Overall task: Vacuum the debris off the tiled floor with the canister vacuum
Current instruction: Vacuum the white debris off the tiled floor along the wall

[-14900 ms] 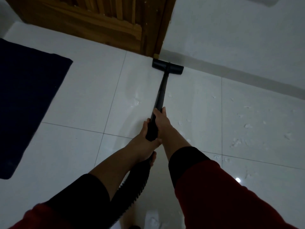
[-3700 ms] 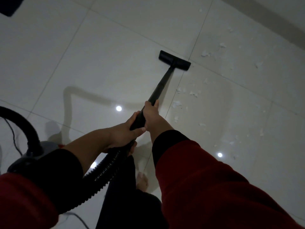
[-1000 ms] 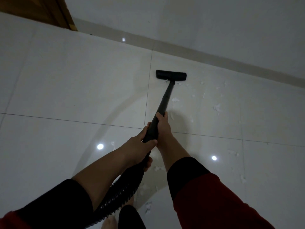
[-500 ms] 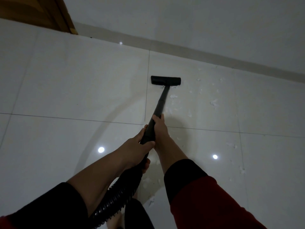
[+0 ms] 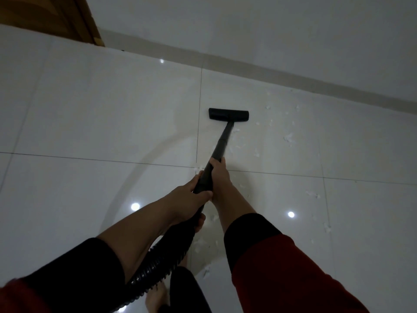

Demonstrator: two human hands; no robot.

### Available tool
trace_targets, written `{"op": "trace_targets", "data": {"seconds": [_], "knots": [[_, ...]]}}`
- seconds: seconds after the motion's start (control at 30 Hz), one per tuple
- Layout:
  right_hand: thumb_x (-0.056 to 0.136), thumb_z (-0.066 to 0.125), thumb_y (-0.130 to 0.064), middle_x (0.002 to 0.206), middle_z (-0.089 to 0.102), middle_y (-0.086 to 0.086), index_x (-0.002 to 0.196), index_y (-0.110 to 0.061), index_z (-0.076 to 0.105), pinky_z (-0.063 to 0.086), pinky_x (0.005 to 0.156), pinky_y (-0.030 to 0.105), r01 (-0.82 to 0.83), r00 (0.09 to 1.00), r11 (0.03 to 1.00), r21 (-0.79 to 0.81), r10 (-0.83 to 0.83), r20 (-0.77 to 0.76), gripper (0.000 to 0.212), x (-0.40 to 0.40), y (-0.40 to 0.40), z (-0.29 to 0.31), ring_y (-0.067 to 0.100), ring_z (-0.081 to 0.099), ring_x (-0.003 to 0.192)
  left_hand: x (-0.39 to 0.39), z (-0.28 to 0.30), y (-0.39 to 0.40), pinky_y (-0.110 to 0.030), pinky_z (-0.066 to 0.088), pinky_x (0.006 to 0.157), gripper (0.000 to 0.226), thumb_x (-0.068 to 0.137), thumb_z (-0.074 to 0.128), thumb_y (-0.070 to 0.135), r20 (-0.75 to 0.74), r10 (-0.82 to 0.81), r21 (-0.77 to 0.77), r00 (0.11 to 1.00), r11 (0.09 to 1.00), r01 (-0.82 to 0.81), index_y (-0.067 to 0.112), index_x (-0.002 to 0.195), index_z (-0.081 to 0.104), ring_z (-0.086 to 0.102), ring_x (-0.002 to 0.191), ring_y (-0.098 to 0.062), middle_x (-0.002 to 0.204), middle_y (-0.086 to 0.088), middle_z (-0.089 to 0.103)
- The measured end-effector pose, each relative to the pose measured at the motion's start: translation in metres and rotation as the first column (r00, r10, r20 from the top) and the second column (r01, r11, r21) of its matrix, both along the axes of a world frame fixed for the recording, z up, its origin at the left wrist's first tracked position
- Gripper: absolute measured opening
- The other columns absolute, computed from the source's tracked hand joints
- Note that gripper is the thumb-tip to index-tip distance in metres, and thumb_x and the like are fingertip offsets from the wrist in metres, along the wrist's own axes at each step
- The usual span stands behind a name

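Both hands, left hand (image 5: 187, 202) and right hand (image 5: 220, 177), grip the smooth black wand (image 5: 222, 143) above glossy tiles (image 5: 90, 109) flecked with white scraps (image 5: 288, 138).

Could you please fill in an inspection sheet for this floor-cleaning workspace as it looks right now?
Surface: glossy white tiled floor, ceiling lights reflected.
Job's things: black floor nozzle flat on a tile; wand slants back to the hands; ribbed hose runs under the left arm; canister not in view.
Clutter: white debris scattered right of the nozzle and near the feet.
Grips: left hand and right hand both grip the wand.
Cables: nothing seen.
Surroundings: wooden door, skirting, white wall.
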State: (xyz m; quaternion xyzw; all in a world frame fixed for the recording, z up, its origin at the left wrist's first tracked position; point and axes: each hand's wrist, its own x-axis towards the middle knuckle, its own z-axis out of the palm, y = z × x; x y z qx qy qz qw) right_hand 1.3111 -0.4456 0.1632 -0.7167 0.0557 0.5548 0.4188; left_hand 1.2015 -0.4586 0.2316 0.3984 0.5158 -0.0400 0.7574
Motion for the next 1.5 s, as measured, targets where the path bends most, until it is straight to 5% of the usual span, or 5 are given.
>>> {"op": "trace_targets", "data": {"seconds": [0.67, 1.5], "knots": [[0.101, 0.041, -0.021, 0.091, 0.050, 0.008, 0.150, -0.029, 0.026, 0.048, 0.048, 0.028, 0.018, 0.998, 1.000, 0.018, -0.017, -0.058, 0.051, -0.053, -0.119, 0.021, 0.017, 0.050, 0.061, -0.051, 0.029, -0.117, -0.022, 0.047, 0.040, 0.046, 0.097, 0.048, 0.022, -0.013, 0.043, -0.040, 0.999, 0.998, -0.043, 0.038, 0.138, 0.034, 0.052, 0.041, -0.015, 0.068, -0.013, 0.050], [0.100, 0.043, -0.027, 0.086, 0.049, 0.003, 0.147, -0.039, 0.028, 0.046, 0.047, 0.027, -0.058, 0.988, 0.998, -0.024, 0.054, -0.147, 0.051, -0.097, -0.275, 0.034, 0.014, 0.051, 0.063, -0.093, 0.040, -0.289, -0.020, 0.045, 0.039, 0.066, 0.096, 0.051, 0.025, -0.048, 0.187, -0.061, 0.981, 0.980, -0.190, 0.044, 0.148, 0.015, 0.051, 0.036, -0.016, 0.061, -0.014, 0.051]]}}
